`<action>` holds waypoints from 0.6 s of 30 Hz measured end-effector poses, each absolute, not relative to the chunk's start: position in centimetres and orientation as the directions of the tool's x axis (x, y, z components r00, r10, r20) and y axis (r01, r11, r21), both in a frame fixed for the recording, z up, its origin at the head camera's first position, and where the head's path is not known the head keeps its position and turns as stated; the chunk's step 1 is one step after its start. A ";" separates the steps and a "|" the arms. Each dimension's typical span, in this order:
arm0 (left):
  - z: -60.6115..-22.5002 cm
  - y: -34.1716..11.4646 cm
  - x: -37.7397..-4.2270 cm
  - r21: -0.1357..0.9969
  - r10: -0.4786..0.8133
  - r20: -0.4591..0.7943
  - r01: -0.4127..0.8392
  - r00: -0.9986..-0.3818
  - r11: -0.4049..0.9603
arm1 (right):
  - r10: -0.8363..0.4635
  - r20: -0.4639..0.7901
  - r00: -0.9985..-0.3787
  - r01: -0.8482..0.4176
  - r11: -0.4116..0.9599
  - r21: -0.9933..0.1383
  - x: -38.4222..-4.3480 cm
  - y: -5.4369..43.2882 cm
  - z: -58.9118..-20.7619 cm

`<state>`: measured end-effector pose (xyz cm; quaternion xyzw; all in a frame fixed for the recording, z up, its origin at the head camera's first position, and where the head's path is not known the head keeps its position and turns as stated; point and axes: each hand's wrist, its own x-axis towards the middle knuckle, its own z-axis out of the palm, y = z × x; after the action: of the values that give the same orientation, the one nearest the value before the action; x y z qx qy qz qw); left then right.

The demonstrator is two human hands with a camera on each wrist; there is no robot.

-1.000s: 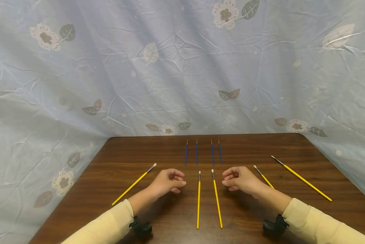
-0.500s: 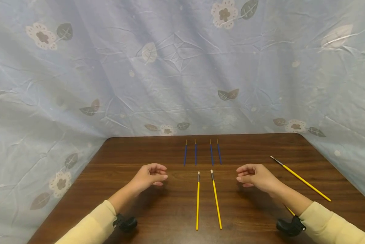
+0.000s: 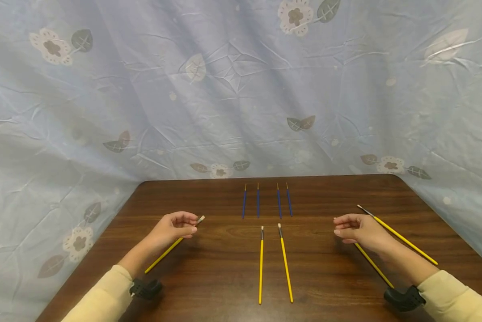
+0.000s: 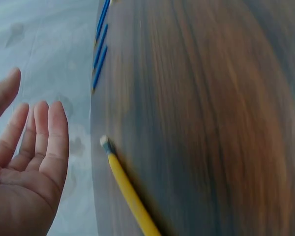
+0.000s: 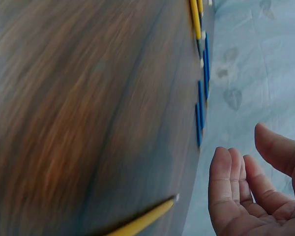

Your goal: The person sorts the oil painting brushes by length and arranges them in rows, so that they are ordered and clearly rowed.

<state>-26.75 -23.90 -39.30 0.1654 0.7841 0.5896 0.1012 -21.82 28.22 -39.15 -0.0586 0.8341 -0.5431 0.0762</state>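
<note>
My left hand [image 3: 171, 230] hovers over a yellow-handled flat paintbrush [image 3: 164, 255] lying slanted at the left, hiding its middle in the head view. Relaxed fingers [image 4: 57, 140] with nothing between them show in the left wrist view, beside that brush's bristle end. On the other side, my right hand [image 3: 363, 230] is above a second slanted yellow paintbrush [image 3: 374, 264], partly covering its upper end. Its thumb stands apart from loosely bent fingers [image 5: 220, 177] in the right wrist view, and it holds nothing. Two more yellow paintbrushes [image 3: 261, 264] lie between the hands, bristles pointing away.
Several thin blue paintbrushes [image 3: 244, 205] lie in a row near the far edge of the brown wooden table [image 3: 209, 286]. Another yellow paintbrush [image 3: 406, 240] slants at the far right, behind my right forearm. A pale floral curtain [image 3: 241, 112] hangs behind the table.
Both hands have moved outward, away from the two middle brushes: the left hand leftward over the left brush, the right hand rightward over the inner right brush. The brushes lie as before.
</note>
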 end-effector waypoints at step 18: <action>-40.6 -28.2 -28.2 0.896 0.270 0.043 0.157 -0.962 0.415 | -0.137 -0.040 -0.990 -0.034 0.495 -0.868 -21.6 32.4 -40.3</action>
<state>-28.24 -28.18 -40.63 0.1270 0.8393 0.5259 0.0538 -21.64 32.38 -40.28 -0.0495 0.8630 -0.5001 0.0517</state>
